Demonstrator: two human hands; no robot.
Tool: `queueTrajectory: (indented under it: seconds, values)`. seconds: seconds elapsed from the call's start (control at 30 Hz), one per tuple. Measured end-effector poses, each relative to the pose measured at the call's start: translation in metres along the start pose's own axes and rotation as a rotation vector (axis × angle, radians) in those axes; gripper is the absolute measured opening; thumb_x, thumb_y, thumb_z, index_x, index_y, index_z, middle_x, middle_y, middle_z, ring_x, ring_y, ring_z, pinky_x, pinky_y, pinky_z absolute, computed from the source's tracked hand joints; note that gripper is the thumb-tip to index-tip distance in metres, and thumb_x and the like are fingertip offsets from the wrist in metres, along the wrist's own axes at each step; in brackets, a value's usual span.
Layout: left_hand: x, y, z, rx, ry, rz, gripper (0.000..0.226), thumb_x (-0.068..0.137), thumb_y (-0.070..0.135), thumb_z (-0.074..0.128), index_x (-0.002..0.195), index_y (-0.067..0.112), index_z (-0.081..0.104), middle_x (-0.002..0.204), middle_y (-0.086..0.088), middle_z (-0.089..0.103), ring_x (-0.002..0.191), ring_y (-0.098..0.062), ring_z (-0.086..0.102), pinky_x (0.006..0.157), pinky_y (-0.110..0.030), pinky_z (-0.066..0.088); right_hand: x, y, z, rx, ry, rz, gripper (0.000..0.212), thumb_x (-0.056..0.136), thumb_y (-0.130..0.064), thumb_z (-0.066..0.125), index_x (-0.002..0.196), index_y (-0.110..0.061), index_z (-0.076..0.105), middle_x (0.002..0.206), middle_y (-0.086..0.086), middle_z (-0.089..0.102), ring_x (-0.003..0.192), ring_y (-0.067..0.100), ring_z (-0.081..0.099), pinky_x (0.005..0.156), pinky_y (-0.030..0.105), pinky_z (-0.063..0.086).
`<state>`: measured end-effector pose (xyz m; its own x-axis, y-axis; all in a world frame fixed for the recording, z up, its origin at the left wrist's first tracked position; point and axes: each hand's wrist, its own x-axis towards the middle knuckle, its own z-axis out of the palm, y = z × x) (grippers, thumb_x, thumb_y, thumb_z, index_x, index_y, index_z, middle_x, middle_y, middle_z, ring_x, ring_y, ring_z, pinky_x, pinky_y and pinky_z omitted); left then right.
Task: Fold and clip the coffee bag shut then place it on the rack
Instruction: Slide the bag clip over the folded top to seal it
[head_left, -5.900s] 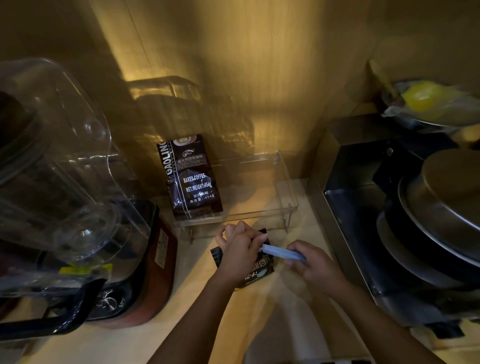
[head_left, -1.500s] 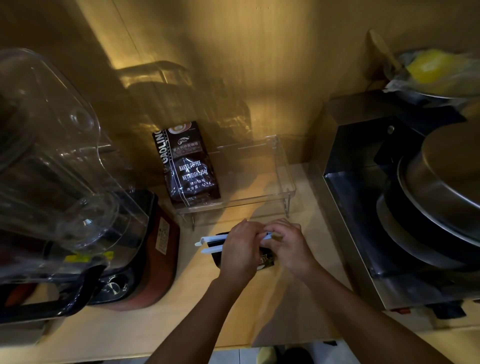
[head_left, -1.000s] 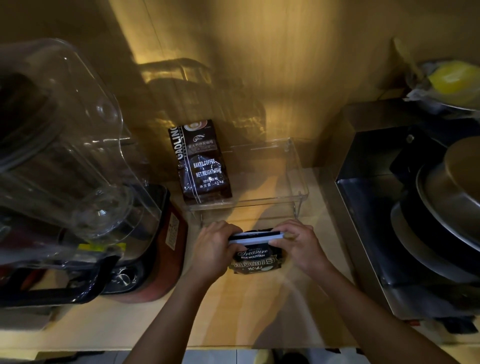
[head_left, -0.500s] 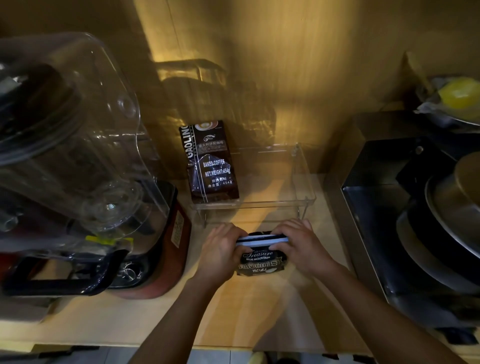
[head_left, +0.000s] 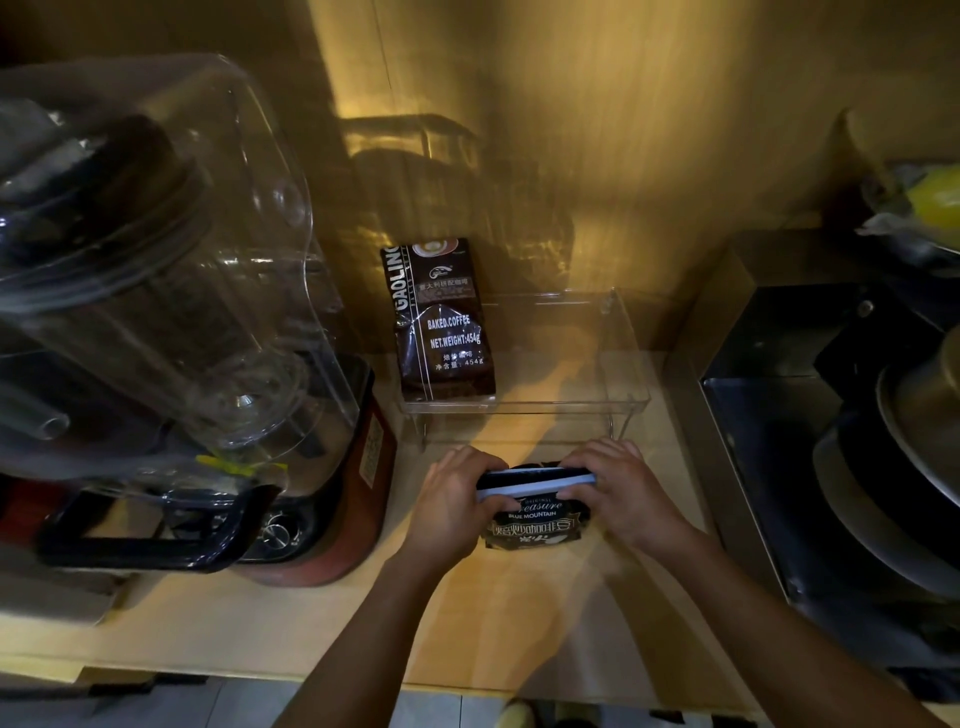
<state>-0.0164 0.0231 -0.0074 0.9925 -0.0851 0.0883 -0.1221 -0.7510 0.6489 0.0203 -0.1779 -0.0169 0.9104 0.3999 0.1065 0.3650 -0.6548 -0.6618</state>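
Both hands are working low on the wooden counter (head_left: 519, 613), just in front of the clear rack (head_left: 631, 402). Her or his left hand (head_left: 452, 501) is curling around the left end of a pale blue clip (head_left: 535, 483), thumb underneath and fingers over the top, while the right hand (head_left: 621, 491) is closing on the clip's right end in the same way. That clip is lying straight across the folded top of a small dark coffee bag (head_left: 535, 522), which is sitting on the counter between the two hands with its printed front facing up; the words "Blue Mountain" are showing just below the clip. Whether the clip is fully snapped down I cannot tell, since the fingers are covering both ends. Behind the hands, the rack is standing on thin legs against the wall, and a taller dark coffee bag (head_left: 441, 322) is already standing upright in its left part, leaning back a little, with the right part of the rack showing only bare clear plastic. To the left, a blender with a big clear cover (head_left: 156, 270) is taking up much of the counter, well apart from the hands. To the right, a steel appliance (head_left: 769, 395) is sitting beside the counter with dark round pans (head_left: 893, 457) stacked on it.
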Motion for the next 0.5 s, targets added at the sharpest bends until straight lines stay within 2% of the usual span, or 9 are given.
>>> queueTrajectory:
  seconds: [0.13, 0.27, 0.5]
  values:
    - [0.0014, -0.0009, 0.0008, 0.012, 0.005, 0.017, 0.027, 0.075, 0.028, 0.069, 0.098, 0.017, 0.062, 0.089, 0.008, 0.050, 0.091, -0.013, 0.046, 0.079, -0.026, 0.031, -0.0006, -0.0002, 0.0005, 0.016, 0.025, 0.001, 0.020, 0.075, -0.022, 0.068, 0.093, -0.014, 0.065, 0.089, -0.010, 0.055, 0.090, 0.012, 0.047, 0.079, 0.022, 0.021]
    - [0.0027, -0.0018, 0.0008, 0.090, 0.029, 0.066, 0.024, 0.077, 0.031, 0.066, 0.096, 0.017, 0.062, 0.094, 0.000, 0.062, 0.093, -0.016, 0.048, 0.077, -0.022, 0.023, -0.0018, -0.0014, 0.0013, -0.012, 0.060, -0.023, 0.017, 0.075, -0.022, 0.069, 0.090, -0.015, 0.066, 0.090, -0.004, 0.062, 0.090, 0.011, 0.046, 0.075, 0.021, 0.018]
    - [0.0049, 0.0037, 0.0030, 0.243, 0.053, 0.165, 0.024, 0.083, 0.032, 0.059, 0.100, 0.016, 0.059, 0.101, -0.002, 0.065, 0.099, -0.018, 0.050, 0.088, -0.025, 0.021, -0.0046, -0.0042, 0.0013, -0.077, 0.100, -0.044, 0.012, 0.076, -0.021, 0.066, 0.086, -0.014, 0.065, 0.090, 0.001, 0.065, 0.091, 0.019, 0.050, 0.074, 0.023, 0.016]
